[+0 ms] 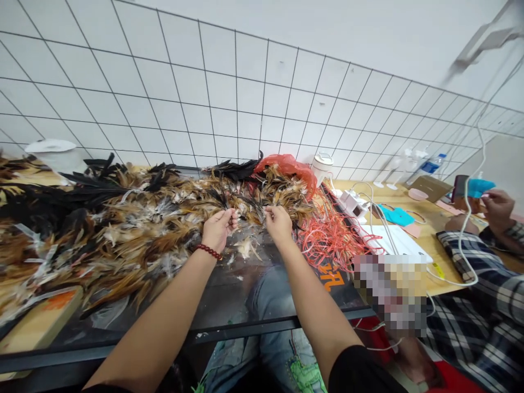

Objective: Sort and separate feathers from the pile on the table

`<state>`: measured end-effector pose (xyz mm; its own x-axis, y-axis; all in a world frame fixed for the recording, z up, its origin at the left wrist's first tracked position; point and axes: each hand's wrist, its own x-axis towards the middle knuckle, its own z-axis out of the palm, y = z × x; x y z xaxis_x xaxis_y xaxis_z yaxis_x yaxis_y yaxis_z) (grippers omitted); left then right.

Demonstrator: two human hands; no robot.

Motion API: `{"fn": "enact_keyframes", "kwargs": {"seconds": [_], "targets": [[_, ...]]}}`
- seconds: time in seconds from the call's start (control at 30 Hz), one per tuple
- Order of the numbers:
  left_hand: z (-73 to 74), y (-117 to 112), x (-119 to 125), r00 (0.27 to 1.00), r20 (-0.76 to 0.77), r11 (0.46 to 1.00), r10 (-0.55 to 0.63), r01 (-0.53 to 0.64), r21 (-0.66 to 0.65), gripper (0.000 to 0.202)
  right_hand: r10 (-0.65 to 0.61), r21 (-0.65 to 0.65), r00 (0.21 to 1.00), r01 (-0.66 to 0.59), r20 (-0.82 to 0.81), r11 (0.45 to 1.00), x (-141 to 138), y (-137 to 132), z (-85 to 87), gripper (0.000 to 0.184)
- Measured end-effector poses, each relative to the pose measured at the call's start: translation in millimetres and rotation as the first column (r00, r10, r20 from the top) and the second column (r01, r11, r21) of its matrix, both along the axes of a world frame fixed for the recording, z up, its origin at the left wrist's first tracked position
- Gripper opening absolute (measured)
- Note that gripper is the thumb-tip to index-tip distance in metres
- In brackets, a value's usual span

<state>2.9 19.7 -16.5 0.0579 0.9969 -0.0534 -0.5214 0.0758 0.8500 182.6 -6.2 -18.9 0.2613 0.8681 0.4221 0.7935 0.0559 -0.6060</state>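
Note:
Both my hands are over the near edge of a wide heap of brown, tan and black feathers (pixel 164 234). My left hand (pixel 219 228), with a dark red bead bracelet (pixel 209 251) at the wrist, is closed in a pinch; dark feathers show right at its fingertips. A short gap to the right, my right hand (pixel 280 222) pinches the end of a small dark feather tuft (pixel 254 208). Exactly how many feathers are held cannot be made out. A few loose pale feathers (pixel 245 248) lie on the dark tabletop (pixel 229 284) between my forearms.
A red plastic bag (pixel 289 164) sits behind the feathers. Tangled red-orange strips (pixel 327 234) lie to the right, beside a white power adapter (pixel 354 203) with cables. A black wire grid (pixel 235 82) covers the wall. Another person's hand (pixel 498 204) holds blue material at far right.

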Motion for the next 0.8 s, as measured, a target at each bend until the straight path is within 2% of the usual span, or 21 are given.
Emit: {"fn": "enact_keyframes", "kwargs": {"seconds": [0.1, 0.17, 0.23, 0.3, 0.4, 0.5, 0.6, 0.7, 0.8], "targets": [[-2.8, -2.1, 2.2, 0.997, -0.077, 0.998, -0.025, 0.029, 0.054, 0.038, -0.058, -0.129, 0.963, 0.095, 0.262, 0.987, -6.1, 2.8, -0.6, 0.029], [-4.0, -3.6, 3.8, 0.991, -0.129, 0.995, -0.04, 0.05, 0.081, 0.039, -0.074, -0.182, 0.932, 0.146, 0.355, 0.972, -9.9, 6.1, -1.3, 0.032], [-4.6, -4.5, 5.1, 0.986, -0.161, 0.995, -0.045, 0.059, 0.085, 0.04, -0.089, -0.21, 0.928, 0.174, 0.363, 0.962, -10.9, 8.1, -1.9, 0.029], [-4.8, -4.7, 5.9, 0.987, -0.157, 0.996, -0.039, 0.052, 0.077, 0.041, -0.117, -0.201, 0.949, 0.18, 0.294, 0.963, -9.2, 7.5, -2.2, 0.027], [-4.7, -4.1, 6.4, 0.99, -0.137, 0.997, -0.02, 0.029, 0.07, 0.042, -0.152, -0.116, 0.976, 0.171, 0.154, 0.979, -5.5, 3.6, -1.8, 0.032], [-4.6, -4.0, 6.5, 0.987, -0.159, 0.997, -0.007, 0.018, 0.071, 0.04, -0.16, -0.049, 0.982, 0.165, 0.098, 0.985, -5.0, 1.2, -2.8, 0.039], [-4.4, -4.8, 6.3, 0.981, -0.195, 0.997, -0.004, 0.02, 0.079, 0.039, -0.134, -0.085, 0.971, 0.153, 0.199, 0.985, -7.0, 2.6, -7.0, 0.039], [-3.9, -5.8, 6.6, 0.976, -0.219, 0.995, 0.005, 0.016, 0.095, 0.041, -0.065, -0.156, 0.931, 0.129, 0.359, 0.979, -8.6, 5.2, -11.3, 0.027], [-3.6, -6.2, 7.3, 0.97, -0.242, 0.995, 0.008, 0.017, 0.101, 0.043, -0.072, -0.178, 0.915, 0.153, 0.397, 0.972, -8.9, 6.9, -12.2, 0.026]]}}
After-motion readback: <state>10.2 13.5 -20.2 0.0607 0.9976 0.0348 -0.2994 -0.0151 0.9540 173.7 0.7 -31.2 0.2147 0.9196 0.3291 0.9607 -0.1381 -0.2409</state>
